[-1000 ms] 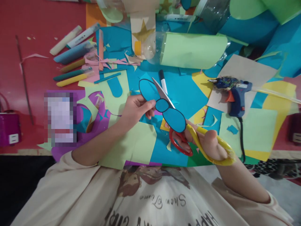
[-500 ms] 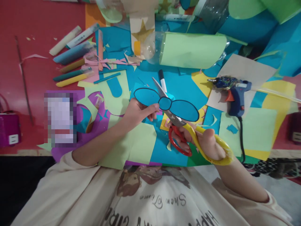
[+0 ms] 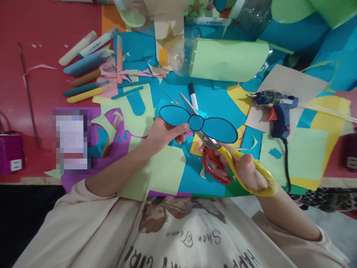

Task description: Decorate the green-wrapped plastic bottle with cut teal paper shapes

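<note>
Blue paper cutout (image 3: 196,123), shaped like two oval lobes joined by a small circle and edged in black, is held level above a tabletop (image 3: 41,85) littered with coloured paper. The left hand (image 3: 164,132) pinches the cutout's left lobe between thumb and fingers (image 3: 181,128). The right hand (image 3: 247,169) grips scissors (image 3: 212,143) with one red and one yellow handle, fingers curled through the loops. The blades seem slightly parted and cross behind the cutout's centre, though the overlap makes this hard to judge. A black marker (image 3: 193,96) lies just beyond the blade tips. A blue glue gun (image 3: 276,109) rests to the right. A clear bottle (image 3: 181,56) wrapped in green paper lies farther back.
</note>
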Action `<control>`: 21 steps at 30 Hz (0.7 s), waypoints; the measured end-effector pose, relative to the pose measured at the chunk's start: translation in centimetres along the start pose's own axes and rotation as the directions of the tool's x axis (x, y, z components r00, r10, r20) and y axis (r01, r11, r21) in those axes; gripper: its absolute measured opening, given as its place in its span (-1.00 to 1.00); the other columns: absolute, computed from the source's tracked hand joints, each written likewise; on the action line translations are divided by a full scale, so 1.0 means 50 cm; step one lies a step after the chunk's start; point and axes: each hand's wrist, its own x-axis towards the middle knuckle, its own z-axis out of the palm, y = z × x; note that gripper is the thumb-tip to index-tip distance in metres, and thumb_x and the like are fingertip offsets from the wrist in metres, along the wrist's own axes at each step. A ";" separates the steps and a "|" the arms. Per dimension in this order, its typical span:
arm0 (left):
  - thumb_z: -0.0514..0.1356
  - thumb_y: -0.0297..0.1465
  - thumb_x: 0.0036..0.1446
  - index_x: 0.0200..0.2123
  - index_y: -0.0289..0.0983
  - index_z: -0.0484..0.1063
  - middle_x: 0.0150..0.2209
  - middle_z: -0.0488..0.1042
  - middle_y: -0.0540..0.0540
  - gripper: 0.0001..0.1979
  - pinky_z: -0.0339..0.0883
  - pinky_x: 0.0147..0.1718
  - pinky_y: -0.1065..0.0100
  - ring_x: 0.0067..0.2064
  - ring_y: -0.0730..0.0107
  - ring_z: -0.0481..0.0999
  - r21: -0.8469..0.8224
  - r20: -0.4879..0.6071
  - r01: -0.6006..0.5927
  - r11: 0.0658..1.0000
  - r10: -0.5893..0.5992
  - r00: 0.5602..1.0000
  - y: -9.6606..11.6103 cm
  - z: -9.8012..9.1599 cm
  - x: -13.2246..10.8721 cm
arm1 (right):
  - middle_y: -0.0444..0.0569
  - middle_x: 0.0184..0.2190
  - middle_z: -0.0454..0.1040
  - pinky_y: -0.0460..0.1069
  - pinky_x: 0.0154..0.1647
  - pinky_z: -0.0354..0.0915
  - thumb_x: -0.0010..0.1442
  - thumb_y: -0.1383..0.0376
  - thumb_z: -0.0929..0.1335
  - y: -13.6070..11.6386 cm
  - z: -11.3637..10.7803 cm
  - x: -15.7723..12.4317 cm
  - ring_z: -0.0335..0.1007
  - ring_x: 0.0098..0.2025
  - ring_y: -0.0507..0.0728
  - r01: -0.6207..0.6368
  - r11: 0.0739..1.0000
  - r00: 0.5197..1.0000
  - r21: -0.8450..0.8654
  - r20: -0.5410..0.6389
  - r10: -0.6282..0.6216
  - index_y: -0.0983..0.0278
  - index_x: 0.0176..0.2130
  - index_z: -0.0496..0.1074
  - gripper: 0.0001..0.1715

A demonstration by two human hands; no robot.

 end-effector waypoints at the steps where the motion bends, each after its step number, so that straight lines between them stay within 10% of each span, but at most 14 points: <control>1: 0.39 -0.22 -0.10 -0.62 -0.32 0.44 -0.69 0.43 0.04 -0.69 0.31 -0.67 0.54 -0.66 0.58 0.39 0.001 0.002 0.002 1.000 -0.002 1.000 0.001 0.000 0.000 | -0.21 -0.59 0.17 -0.03 -0.72 -0.04 0.00 -0.45 0.16 0.001 -0.002 -0.002 -0.05 -0.65 -0.01 -0.006 1.000 1.000 -0.006 0.005 0.006 0.14 -0.01 0.32 -0.09; 15: 0.36 -0.22 -0.08 -0.63 -0.32 0.46 -0.68 0.45 0.01 -0.70 0.34 -0.66 0.51 -0.65 0.56 0.41 0.053 0.019 0.013 0.999 -0.014 1.000 0.002 -0.005 -0.001 | -0.18 -0.51 0.18 -0.05 -0.75 -0.01 0.03 -0.41 0.19 -0.004 -0.008 -0.010 -0.04 -0.65 -0.05 0.028 0.998 0.999 -0.053 -0.017 -0.029 0.16 -0.24 0.33 -0.24; 21: 0.32 -0.16 -0.01 -0.59 -0.32 0.44 -0.62 0.51 -0.04 -0.65 0.35 -0.65 0.49 -0.64 0.51 0.45 -0.007 0.006 -0.009 1.000 0.009 1.000 -0.007 -0.009 0.002 | -0.19 -0.50 0.18 -0.08 -0.73 -0.06 0.00 -0.45 0.17 0.002 -0.012 -0.015 -0.09 -0.64 -0.05 0.001 0.996 1.000 -0.093 -0.006 -0.001 0.22 0.04 0.26 -0.03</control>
